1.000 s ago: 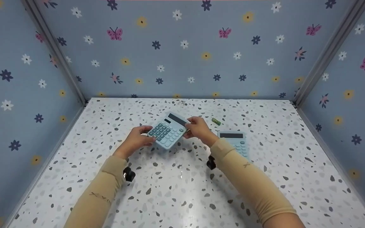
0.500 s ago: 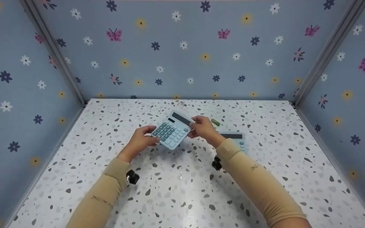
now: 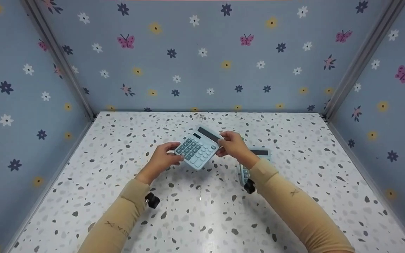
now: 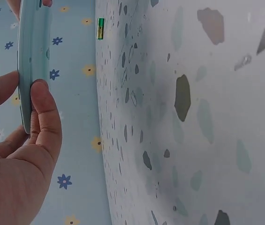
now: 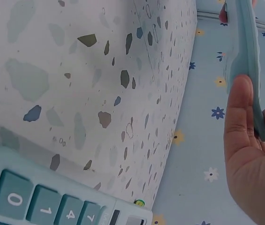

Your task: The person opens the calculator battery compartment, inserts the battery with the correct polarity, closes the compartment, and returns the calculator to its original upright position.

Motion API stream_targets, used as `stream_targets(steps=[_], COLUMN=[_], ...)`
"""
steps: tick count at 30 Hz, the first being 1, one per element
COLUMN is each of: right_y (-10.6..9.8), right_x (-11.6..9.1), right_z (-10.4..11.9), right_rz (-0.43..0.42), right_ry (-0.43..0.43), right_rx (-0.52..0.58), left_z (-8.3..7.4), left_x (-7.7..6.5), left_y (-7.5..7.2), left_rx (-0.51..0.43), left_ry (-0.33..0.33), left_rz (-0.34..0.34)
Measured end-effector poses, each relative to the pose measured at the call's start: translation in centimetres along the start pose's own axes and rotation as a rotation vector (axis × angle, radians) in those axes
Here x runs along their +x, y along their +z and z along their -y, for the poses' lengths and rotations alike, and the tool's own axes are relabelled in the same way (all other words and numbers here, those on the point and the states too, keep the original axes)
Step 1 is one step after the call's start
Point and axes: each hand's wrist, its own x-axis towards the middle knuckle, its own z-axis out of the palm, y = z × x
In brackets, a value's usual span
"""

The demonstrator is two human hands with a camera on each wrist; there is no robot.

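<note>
A light blue calculator (image 3: 200,147) is held tilted above the speckled table, its keys and dark display facing up. My left hand (image 3: 164,157) pinches its lower left corner, thumb on the key side and fingers beneath, as the left wrist view also shows. At the opposite edge, beside the display, my right hand (image 3: 235,147) pinches it between thumb and fingers. Below my right forearm a second light blue calculator (image 3: 243,172) lies on the table, partly covered by that arm. Its keys (image 5: 45,206) appear close up in the right wrist view.
A green and yellow battery (image 4: 101,29) lies on the table toward the back; in the head view my right hand nearly hides it. Flower-patterned panels (image 3: 202,70) enclose the speckled table (image 3: 118,140) at the back and both sides.
Both hands have shifted a little to the right with the held calculator. The right hand now covers most of the battery in the head view, and the second calculator's left side shows.
</note>
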Motion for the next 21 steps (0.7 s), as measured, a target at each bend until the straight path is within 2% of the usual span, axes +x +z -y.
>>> stream_targets(steps=[7, 15, 21], right_y=[-0.7, -1.8, -2.3], right_x=[-0.9, -1.5, -2.0], right_z=[-0.5, -1.0, -0.9], right_rz=[-0.007, -0.03, -0.017], right_ry=[-0.017, 0.004, 0.012], right_rx=[0.013, -0.017, -0.014], left_z=[0.1, -0.2, -0.3], left_x=[-0.3, -0.8, -1.1], left_y=[1.0, 2.0, 2.1], left_rx=[-0.024, -0.017, -0.002], left_ry=[-0.003, 0.039, 0.059], left_rz=[0.014, 0.04, 0.074])
